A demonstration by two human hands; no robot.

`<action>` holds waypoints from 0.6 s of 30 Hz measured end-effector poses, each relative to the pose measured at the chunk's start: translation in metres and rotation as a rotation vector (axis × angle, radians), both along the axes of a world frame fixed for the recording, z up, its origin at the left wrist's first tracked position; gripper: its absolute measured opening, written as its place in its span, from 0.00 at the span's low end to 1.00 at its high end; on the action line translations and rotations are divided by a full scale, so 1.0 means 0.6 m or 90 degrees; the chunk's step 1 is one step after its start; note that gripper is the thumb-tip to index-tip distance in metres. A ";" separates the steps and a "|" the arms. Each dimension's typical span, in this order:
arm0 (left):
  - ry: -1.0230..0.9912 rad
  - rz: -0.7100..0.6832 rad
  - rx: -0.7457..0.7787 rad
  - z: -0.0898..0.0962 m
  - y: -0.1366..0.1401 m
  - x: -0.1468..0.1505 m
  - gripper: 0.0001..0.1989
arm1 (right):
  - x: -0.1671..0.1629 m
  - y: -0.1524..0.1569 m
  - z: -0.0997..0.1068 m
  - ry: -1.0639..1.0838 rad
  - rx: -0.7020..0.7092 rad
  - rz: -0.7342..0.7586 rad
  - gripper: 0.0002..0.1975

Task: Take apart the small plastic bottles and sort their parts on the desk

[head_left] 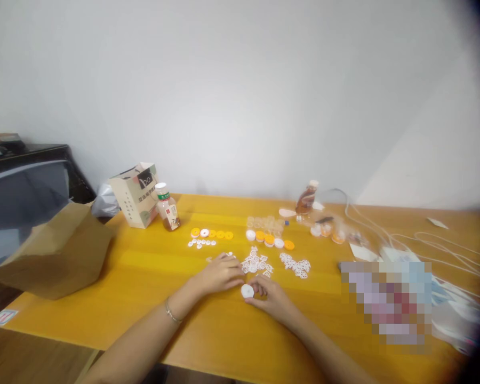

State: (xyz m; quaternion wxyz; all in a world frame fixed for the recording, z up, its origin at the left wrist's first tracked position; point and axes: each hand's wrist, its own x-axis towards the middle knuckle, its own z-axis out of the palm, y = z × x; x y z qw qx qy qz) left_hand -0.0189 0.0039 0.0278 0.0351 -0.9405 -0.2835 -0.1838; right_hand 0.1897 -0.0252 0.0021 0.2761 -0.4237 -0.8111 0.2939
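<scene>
My right hand (267, 293) pinches a round white disc (247, 291) between thumb and fingers, just above the yellow table (208, 330). Close to its left, my left hand (222, 273) arches over the table with fingers loosely bent and a little apart. Nothing shows in the left fingers, though its thumb is hidden. Beyond both hands lies a pile of white lattice-like cutouts (256, 262), with a second group of cutouts (296, 265) to the right. Small white discs (202, 242) lie in rows beyond my left hand.
Behind are a row of yellow and white wheels (220, 234), another such row (269, 239) and clear plastic cups (264, 224). A paper bag (136, 197), drink bottle (168, 208) and brown bottle (306, 198) stand at the back. Cables (368, 218) and a brown sack (60, 250) flank the table.
</scene>
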 end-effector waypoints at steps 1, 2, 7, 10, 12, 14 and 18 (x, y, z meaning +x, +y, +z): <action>0.000 -0.043 -0.011 -0.002 -0.005 0.005 0.10 | 0.000 0.001 -0.001 0.000 0.002 0.002 0.10; 0.001 -0.071 -0.013 -0.004 -0.008 0.010 0.10 | 0.001 0.001 -0.002 -0.001 0.005 0.003 0.10; 0.029 -0.100 0.064 -0.010 -0.013 0.024 0.10 | 0.002 0.004 -0.007 0.003 0.014 0.005 0.10; 0.053 -0.121 0.117 -0.009 -0.013 0.024 0.10 | 0.002 0.005 -0.009 0.007 0.021 0.004 0.09; 0.060 -0.132 0.141 -0.008 -0.013 0.022 0.10 | 0.002 0.006 -0.010 0.008 0.021 0.004 0.08; 0.063 -0.142 0.163 -0.008 -0.012 0.021 0.10 | 0.001 0.006 -0.010 0.010 0.015 0.004 0.09; 0.074 -0.171 0.216 -0.009 -0.011 0.021 0.08 | 0.000 0.005 -0.007 0.018 0.003 -0.002 0.08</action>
